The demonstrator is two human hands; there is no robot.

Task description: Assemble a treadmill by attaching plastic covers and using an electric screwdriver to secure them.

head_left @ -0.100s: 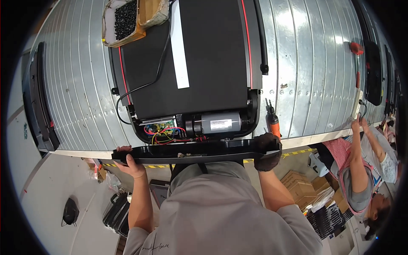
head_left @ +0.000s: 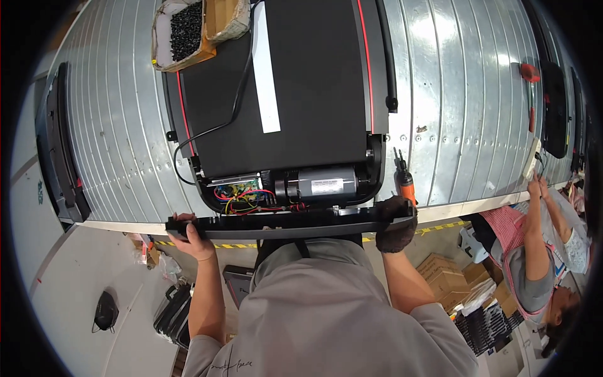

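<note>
A long black cover panel (head_left: 289,224) lies across the near end of a black treadmill deck (head_left: 301,94) on the metal conveyor. My left hand (head_left: 191,239), bare, grips the panel's left end. My right hand (head_left: 396,223), in a dark glove, grips its right end. Just beyond the panel the open motor bay shows a grey cylindrical motor (head_left: 320,185) and a circuit board with coloured wires (head_left: 242,195). A white strip (head_left: 266,69) lies along the belt.
A box of small black screws (head_left: 185,31) rests at the deck's far left corner. An orange-handled driver (head_left: 405,179) stands right of the motor bay. Another person (head_left: 540,251) works at the conveyor's right end. Black parts (head_left: 63,151) lie at the left. Cardboard boxes sit on the floor.
</note>
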